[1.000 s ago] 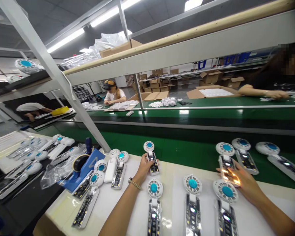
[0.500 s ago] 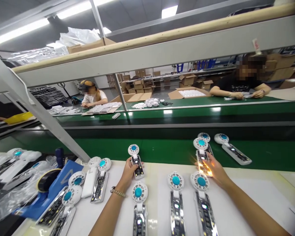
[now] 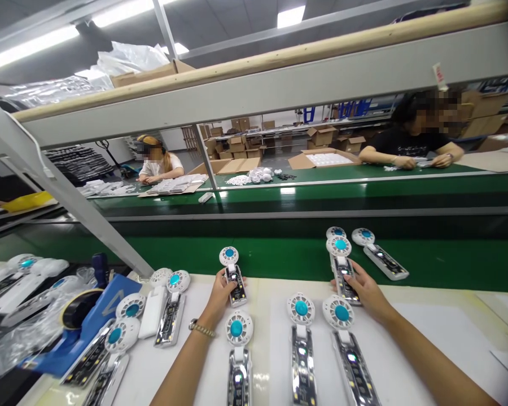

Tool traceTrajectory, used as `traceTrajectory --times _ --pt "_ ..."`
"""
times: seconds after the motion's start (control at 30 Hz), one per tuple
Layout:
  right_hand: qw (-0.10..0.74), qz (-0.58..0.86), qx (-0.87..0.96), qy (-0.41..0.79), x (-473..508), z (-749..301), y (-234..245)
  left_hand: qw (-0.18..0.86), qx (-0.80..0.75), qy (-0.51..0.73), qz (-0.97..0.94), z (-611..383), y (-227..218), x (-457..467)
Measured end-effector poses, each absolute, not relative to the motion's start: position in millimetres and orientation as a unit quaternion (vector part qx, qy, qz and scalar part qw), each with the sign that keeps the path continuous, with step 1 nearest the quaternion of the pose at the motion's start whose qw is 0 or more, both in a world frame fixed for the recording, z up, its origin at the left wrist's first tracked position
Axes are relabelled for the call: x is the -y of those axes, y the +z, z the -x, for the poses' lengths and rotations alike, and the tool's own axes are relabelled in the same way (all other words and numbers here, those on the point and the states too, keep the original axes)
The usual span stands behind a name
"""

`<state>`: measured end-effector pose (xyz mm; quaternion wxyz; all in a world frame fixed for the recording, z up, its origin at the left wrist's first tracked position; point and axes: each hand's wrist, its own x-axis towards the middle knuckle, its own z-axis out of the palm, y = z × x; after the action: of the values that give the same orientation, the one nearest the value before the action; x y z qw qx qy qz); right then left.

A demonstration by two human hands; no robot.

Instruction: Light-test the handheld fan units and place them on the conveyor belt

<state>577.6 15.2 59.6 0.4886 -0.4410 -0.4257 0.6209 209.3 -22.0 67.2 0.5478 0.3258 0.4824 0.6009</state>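
My left hand (image 3: 218, 293) is closed on the handle of a small white fan with a teal hub (image 3: 232, 269), lying at the far edge of the white bench top (image 3: 440, 338). My right hand (image 3: 366, 288) grips the handle of another such fan (image 3: 341, 265), whose head reaches over the green conveyor belt (image 3: 279, 256). Its lamps are dark. Three more fans (image 3: 301, 344) lie in a row on the bench just in front of my hands.
Two fans (image 3: 379, 254) rest on the belt beyond my right hand. At the left lie several more fans (image 3: 169, 307), a blue holder with a tape roll (image 3: 88, 316) and plastic bags. A slanted frame post (image 3: 68, 197) crosses there. Two people work at the far bench.
The bright orange glow under my right hand has gone out. That fan has slid a little farther toward the belt. My view has swung right; my left hand stays on its fan.
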Motion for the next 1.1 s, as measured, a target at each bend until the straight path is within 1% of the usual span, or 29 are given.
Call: traceTrajectory --times 0.23,0.4,0.6,0.8,1.1 --pt "0.464 0.429 0.422 0.650 -15 -579 58 0.551 -0.483 0.601 -0.319 -210 67 21" --pt "0.446 0.394 0.424 0.682 -14 -582 52 0.556 -0.459 0.599 -0.350 -208 65 22" --pt "0.450 0.405 0.415 0.679 -13 -580 53 0.558 -0.458 0.595 -0.353 -208 64 25" --pt "0.479 0.429 0.392 0.658 -16 -579 50 0.550 -0.458 0.600 -0.359 -207 62 23" --pt "0.474 0.431 0.387 0.664 -17 -579 47 0.550 -0.460 0.598 -0.357 -207 63 24"
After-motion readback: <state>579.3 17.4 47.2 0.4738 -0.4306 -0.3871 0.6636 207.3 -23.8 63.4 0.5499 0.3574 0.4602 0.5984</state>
